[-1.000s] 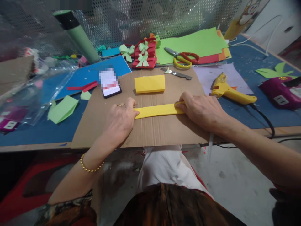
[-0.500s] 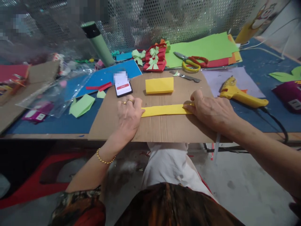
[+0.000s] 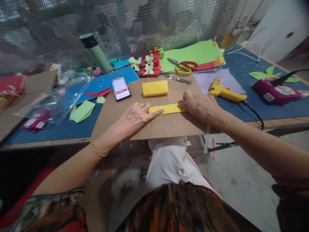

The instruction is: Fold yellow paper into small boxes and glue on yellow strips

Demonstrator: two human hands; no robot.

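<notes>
A folded yellow paper strip [image 3: 172, 109] lies flat across the brown cardboard sheet [image 3: 154, 127]. My left hand [image 3: 135, 117] grips its left end, fingers curled and the thumb stretched along the strip's top. Closed at the opposite end, my right hand [image 3: 199, 104] pinches the strip between thumb and fingers; the fingertips are partly hidden. Just beyond the strip stands a second folded piece of yellow paper [image 3: 155, 88], untouched by either hand.
A phone [image 3: 122, 90] lies left of the yellow pieces. Behind are scissors [image 3: 182, 66], a cutter blade [image 3: 182, 80], red pieces with green bows [image 3: 151, 66] and green sheets [image 3: 190, 53]. A yellow glue gun [image 3: 224, 91] rests at right; a green bottle [image 3: 98, 56] stands at back left.
My left hand has shifted inward, its thumb now reaching along the strip toward the middle. My right hand stays at the right end. The whole view has swung somewhat to the right.
</notes>
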